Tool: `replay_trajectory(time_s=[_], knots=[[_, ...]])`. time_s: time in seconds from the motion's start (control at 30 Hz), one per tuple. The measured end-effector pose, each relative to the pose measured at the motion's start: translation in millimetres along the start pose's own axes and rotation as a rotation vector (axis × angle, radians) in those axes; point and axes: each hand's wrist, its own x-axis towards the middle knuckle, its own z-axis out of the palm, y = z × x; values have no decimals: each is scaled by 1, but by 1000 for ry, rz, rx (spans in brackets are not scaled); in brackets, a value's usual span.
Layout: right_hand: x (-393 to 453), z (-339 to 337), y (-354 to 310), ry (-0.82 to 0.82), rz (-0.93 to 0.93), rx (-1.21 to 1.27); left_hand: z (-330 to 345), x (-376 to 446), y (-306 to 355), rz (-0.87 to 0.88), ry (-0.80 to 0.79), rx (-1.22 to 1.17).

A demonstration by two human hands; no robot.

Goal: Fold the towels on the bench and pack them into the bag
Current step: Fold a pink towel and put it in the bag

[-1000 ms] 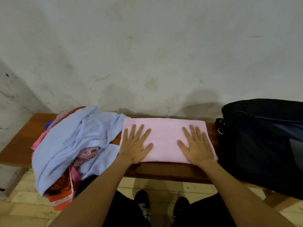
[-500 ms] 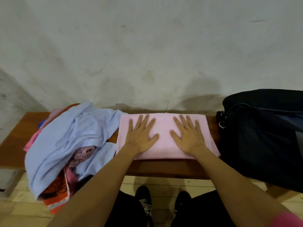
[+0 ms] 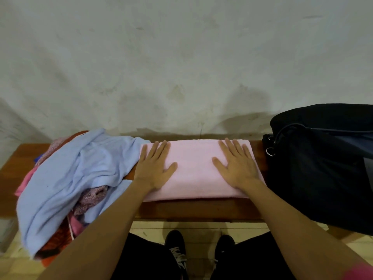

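Note:
A folded pink towel [image 3: 194,168] lies flat in the middle of the wooden bench [image 3: 197,209]. My left hand [image 3: 154,167] presses flat on its left end, fingers straight and spread. My right hand [image 3: 237,165] presses flat on its right end the same way. A black bag [image 3: 323,164] stands on the bench just right of the towel. To the left sits a heap of unfolded towels, a light blue towel [image 3: 66,178] on top, with pink, mauve and orange cloth showing beneath it.
A stained plaster wall [image 3: 181,67] rises directly behind the bench. The heap hangs over the bench's front left edge toward the tiled floor [image 3: 201,227]. My legs and black shoes [image 3: 175,245] stand close against the bench front.
My hands have slid apart from the middle of the pink towel to its two ends, staying flat on it. The view has tilted slightly.

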Motion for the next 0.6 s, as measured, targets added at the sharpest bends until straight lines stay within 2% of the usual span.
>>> replay_trajectory(time_s=[0.17,0.37,0.47,0.6], knots=[[-10,-1,6,17,-1,-15,0,-15,-8,-39,-23,-11],[-41,0,8,-8,11,1,1,-52,-14,24,-34,-74],[-57,-4,3,-20,-116,-8,1,-76,-21,123,-27,-157],[-75,-6,-12,-76,-237,11,-15,-92,-38,216,-145,-240]])
